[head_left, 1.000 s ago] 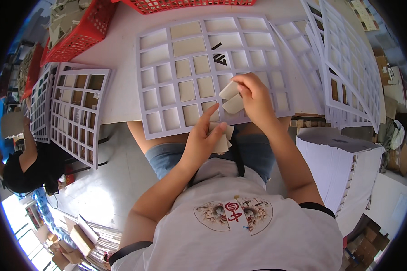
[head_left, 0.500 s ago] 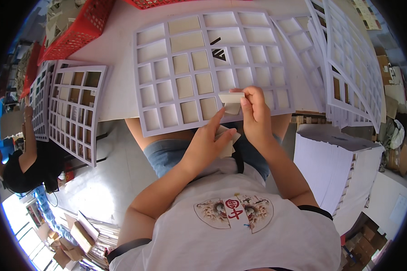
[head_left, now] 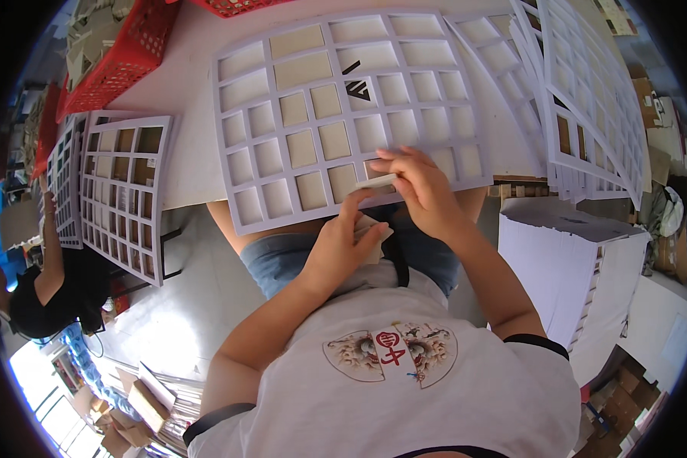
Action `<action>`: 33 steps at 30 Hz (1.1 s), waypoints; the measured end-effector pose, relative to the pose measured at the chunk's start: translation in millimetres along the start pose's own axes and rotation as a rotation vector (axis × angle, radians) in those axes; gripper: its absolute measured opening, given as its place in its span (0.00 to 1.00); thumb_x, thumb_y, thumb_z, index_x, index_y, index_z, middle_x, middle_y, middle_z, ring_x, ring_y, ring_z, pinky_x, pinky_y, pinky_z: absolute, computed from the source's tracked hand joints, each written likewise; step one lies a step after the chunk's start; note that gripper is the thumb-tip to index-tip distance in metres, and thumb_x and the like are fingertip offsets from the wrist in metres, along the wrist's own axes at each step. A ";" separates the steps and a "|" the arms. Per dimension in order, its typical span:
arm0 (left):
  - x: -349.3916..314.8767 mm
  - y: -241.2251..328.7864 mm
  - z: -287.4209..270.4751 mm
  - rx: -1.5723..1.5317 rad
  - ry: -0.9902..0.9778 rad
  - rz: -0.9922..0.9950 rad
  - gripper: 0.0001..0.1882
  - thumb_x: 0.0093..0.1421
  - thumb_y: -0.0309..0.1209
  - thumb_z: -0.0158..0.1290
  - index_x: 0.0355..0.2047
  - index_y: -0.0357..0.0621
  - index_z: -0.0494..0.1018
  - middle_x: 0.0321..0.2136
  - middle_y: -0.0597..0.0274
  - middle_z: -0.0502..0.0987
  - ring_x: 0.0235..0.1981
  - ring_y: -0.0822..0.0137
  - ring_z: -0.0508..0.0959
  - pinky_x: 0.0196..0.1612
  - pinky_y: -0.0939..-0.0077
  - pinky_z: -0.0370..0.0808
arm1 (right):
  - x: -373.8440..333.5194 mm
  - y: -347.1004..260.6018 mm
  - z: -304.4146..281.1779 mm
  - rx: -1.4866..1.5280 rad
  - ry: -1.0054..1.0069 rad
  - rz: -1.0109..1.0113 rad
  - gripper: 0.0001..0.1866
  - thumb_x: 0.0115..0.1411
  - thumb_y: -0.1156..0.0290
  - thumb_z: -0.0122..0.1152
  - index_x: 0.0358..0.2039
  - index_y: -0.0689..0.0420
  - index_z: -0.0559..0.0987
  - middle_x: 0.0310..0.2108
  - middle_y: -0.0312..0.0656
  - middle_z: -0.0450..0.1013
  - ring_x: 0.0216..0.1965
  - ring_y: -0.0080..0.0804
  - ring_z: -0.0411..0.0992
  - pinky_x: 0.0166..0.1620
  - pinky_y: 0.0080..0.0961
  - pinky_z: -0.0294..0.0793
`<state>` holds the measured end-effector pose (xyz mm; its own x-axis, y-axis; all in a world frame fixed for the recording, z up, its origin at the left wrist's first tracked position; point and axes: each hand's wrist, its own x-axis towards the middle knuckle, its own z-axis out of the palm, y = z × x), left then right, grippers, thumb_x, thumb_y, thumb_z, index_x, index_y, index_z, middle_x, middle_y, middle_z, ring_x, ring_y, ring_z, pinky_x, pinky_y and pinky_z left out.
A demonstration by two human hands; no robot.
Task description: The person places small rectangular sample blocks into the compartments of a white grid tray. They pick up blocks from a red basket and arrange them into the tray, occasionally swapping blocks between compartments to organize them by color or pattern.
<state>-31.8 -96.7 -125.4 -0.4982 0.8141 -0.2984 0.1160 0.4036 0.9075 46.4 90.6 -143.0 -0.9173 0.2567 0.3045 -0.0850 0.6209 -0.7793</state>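
White table [head_left: 183, 145] carries a large pale lilac grid frame [head_left: 343, 114] of square windows, its near edge reaching the person's lap. At that near edge the right hand [head_left: 424, 191] pinches a small cream card [head_left: 375, 182] between thumb and fingertips. Just below, the left hand [head_left: 340, 248] curls closed around a small stack of cream cards [head_left: 374, 233].

Bright, even daylight. Glare washes out the floor at lower left of the white grid frame [head_left: 343, 114] — its straight edges bow outward. Black fisheye vignette surrounds; focus stays sharp.
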 end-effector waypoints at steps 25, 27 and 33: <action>14.3 -25.9 -1.8 -0.083 -0.111 -0.063 0.13 0.64 0.32 0.54 0.46 0.39 0.76 0.28 0.60 0.79 0.26 0.74 0.74 0.33 0.77 0.72 | -25.0 -3.1 -26.0 -0.583 -0.111 -0.093 0.20 0.52 0.64 0.66 0.44 0.58 0.78 0.47 0.43 0.68 0.54 0.43 0.64 0.53 0.40 0.66; 17.3 -17.0 -7.7 -0.264 -0.153 -0.065 0.11 0.67 0.31 0.50 0.45 0.38 0.76 0.28 0.68 0.77 0.26 0.80 0.71 0.32 0.82 0.70 | -23.3 -15.7 -31.4 -0.479 -0.061 -0.049 0.22 0.52 0.67 0.68 0.46 0.62 0.77 0.47 0.44 0.68 0.53 0.44 0.66 0.54 0.36 0.66; 14.4 18.2 -0.1 -0.569 -0.021 0.025 0.17 0.69 0.30 0.47 0.57 0.43 0.64 0.28 0.66 0.76 0.28 0.80 0.73 0.31 0.84 0.70 | -40.2 -44.0 -12.9 0.542 -0.090 0.497 0.10 0.59 0.72 0.63 0.39 0.61 0.77 0.33 0.41 0.71 0.33 0.28 0.73 0.36 0.26 0.73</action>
<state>-37.0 -77.7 -113.2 -0.4832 0.8310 -0.2756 -0.3568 0.1006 0.9287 92.0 62.5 -113.9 -0.9238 0.3364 -0.1830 0.1903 -0.0115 -0.9817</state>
